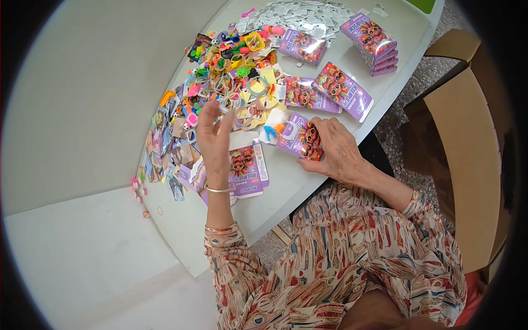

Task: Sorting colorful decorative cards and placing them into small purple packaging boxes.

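Note:
My right hand grips a small purple card box at its closed end, on the table near its front edge. The box's white flap end points left, with a blue trinket and an orange one lying at its mouth. My left hand, a bangle at its wrist, is raised beside the pile of small colourful toys; its thumb and fingers are apart, with no held thing plain to see. Next to the left wrist lie flattened purple boxes.
Filled-looking purple boxes lie to the right of the pile, with a neat stack at the far right. Many small white packets cover the table's far end. Picture cards spread leftward. A large cardboard carton stands at my right.

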Demonstrator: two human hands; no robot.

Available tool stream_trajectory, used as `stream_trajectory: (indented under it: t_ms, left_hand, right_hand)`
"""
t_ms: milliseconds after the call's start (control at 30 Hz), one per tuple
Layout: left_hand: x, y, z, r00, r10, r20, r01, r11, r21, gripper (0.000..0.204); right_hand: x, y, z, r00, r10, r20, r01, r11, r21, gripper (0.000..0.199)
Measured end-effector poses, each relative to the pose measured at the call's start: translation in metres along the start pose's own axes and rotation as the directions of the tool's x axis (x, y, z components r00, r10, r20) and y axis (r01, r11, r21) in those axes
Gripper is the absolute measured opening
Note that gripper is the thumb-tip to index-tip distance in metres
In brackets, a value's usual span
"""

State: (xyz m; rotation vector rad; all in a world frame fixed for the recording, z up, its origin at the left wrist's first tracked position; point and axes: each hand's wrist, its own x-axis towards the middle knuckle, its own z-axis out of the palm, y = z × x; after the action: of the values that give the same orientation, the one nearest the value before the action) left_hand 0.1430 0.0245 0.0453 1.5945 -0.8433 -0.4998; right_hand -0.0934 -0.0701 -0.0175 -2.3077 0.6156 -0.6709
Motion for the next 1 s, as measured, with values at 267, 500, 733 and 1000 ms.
stream_trajectory:
  t_ms: [267,500,733,1000]
  left_hand:
    - [-0.015,0.011,0.020,0.854,0.130,0.503,-0.394,0.794,0.463,0.024]
    - [-0.012,0.029,0.027,0.851,0.336,0.403,-0.504,0.739,0.447,0.016]
    - [-0.006,0.029,0.004,0.965,0.153,0.212,-0.253,0.749,0.612,0.020]
    - [-0.035,0.020,0.056,0.796,0.407,0.448,-0.605,0.511,0.610,0.025]
  right_hand:
    - [0.001,0.005,0.003,0.999,-0.031,-0.040,0.031,0.999,-0.011,0.075]
    - [0.002,0.010,0.006,0.995,-0.033,-0.097,0.026,0.997,-0.075,0.072]
    - [0.004,0.006,0.003,0.992,-0.049,-0.113,0.038,0.994,-0.098,0.070]
    - [0.004,0.004,0.003,0.990,-0.054,-0.127,0.043,0.995,-0.085,0.067]
